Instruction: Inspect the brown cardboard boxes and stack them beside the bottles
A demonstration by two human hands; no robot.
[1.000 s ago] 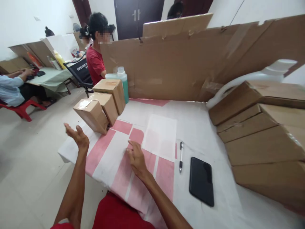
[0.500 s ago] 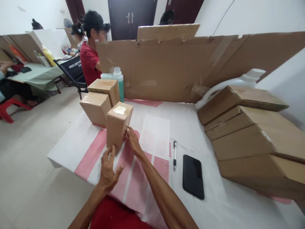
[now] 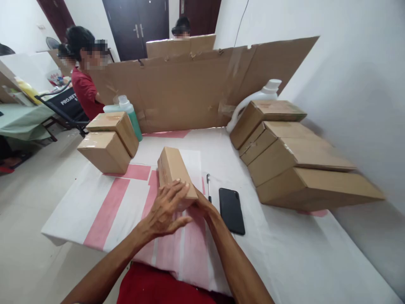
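Observation:
A small brown cardboard box [image 3: 175, 169] is in front of me, lying lengthwise and pointing away, over a white sheet of paper [image 3: 193, 158]. My left hand [image 3: 167, 207] rests stretched fingers on its near top edge, with the thumb held apart. At the box's near right corner, my right hand [image 3: 199, 202] supports it from the side and below; most of its fingers are hidden behind the box. A pen [image 3: 209, 185] and a black phone [image 3: 232, 211] lie right of my right hand.
Two cardboard boxes [image 3: 103, 150] stand at the left, before a bottle of green liquid [image 3: 134, 122]. Several boxes [image 3: 284, 156] line the right side, with a white jug [image 3: 264, 90] behind. A cardboard partition [image 3: 180, 93] closes the back. A person in red [image 3: 84, 90] sits beyond.
The box has gone from standing upright near the left boxes to lying down, farther right and nearer me. Both hands moved with it, and the view has turned right.

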